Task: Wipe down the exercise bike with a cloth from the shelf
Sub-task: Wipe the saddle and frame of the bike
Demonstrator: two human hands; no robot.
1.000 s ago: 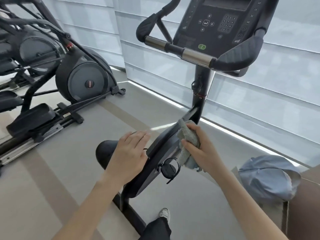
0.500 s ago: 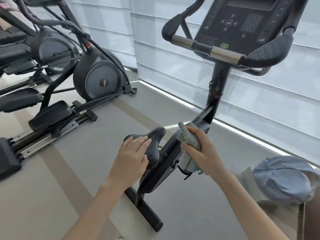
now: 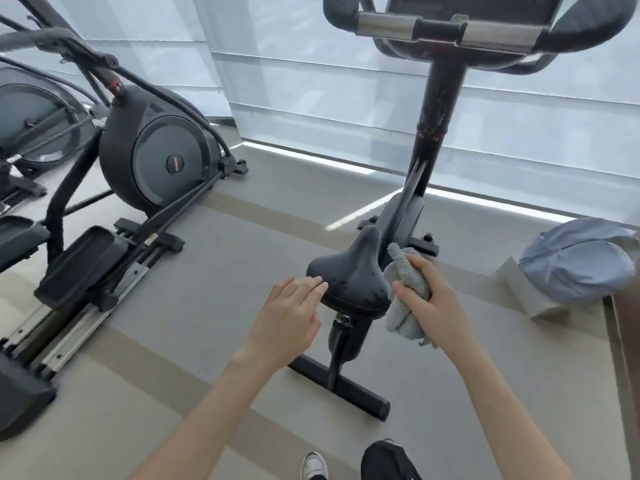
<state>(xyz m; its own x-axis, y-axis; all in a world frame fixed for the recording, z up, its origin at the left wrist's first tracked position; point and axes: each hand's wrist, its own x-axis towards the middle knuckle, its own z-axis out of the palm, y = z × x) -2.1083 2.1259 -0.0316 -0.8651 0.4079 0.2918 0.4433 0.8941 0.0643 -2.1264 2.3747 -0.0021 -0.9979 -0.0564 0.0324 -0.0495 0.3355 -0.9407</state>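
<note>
Closest, cut off at the bottom edge: a shoe (image 3: 313, 465) and a dark trouser knee (image 3: 388, 459); no telling more. Next, left hand (image 3: 284, 320), fingers straight and holding nothing, tips just touching the left edge of the seat (image 3: 349, 275); half a second ago laid on top of it. Right hand (image 3: 433, 299), fingers curled tight round the grey cloth (image 3: 403, 270); moved off the slanted frame bar (image 3: 401, 216), now right beside the seat's right edge; cloth touching it or nearly, hard to tell. Likely meaning: frame bit done, seat next. Part of the cloth hidden inside the fist; pedals hidden behind seat and hands. Farther on, exercise bike (image 3: 436, 109) post going up to the handlebar (image 3: 450, 29); screen (image 3: 467, 5) mostly cut off at the top now, plain to see before. No shelf in sight.
</note>
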